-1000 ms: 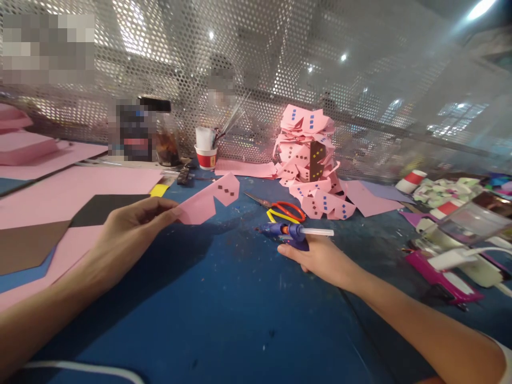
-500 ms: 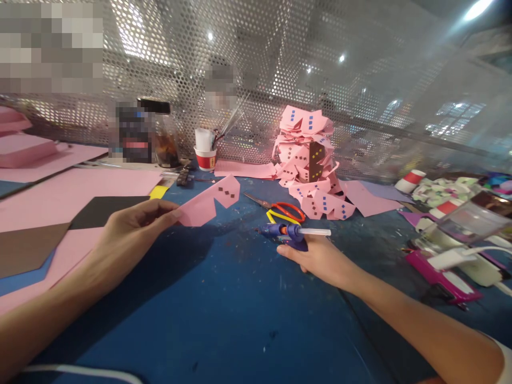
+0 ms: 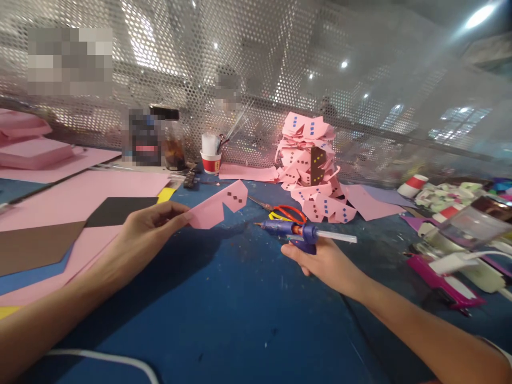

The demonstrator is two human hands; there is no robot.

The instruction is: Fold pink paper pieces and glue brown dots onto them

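Note:
Between thumb and fingers, my left hand (image 3: pixel 154 232) pinches a notched pink paper piece (image 3: pixel 214 209) with small brown squares near its far end. My right hand (image 3: pixel 324 264) is wrapped around a blue hot glue gun (image 3: pixel 282 228); a clear glue stick (image 3: pixel 336 236) pokes out of its back. The gun's nozzle points left, toward the paper but apart from it. Behind the gun lie scissors (image 3: pixel 290 213) with red and yellow handles. Farther back stands a pile of folded pink paper pieces (image 3: pixel 310 173) dotted with blue, brown and yellow squares.
Pink sheets (image 3: pixel 132 184), a black sheet (image 3: pixel 120 212) and a brown sheet (image 3: pixel 40 246) lie at left. A paper cup (image 3: pixel 210 164) and a jar (image 3: pixel 174 146) stand by the perforated metal screen (image 3: pixel 256 69). At right are a magenta object (image 3: pixel 444 282) and paper scraps (image 3: pixel 446 193).
The glue gun has lifted slightly, turned more level and shows more of its stick. My left hand and the pink paper sit slightly farther right in view, which has also shifted.

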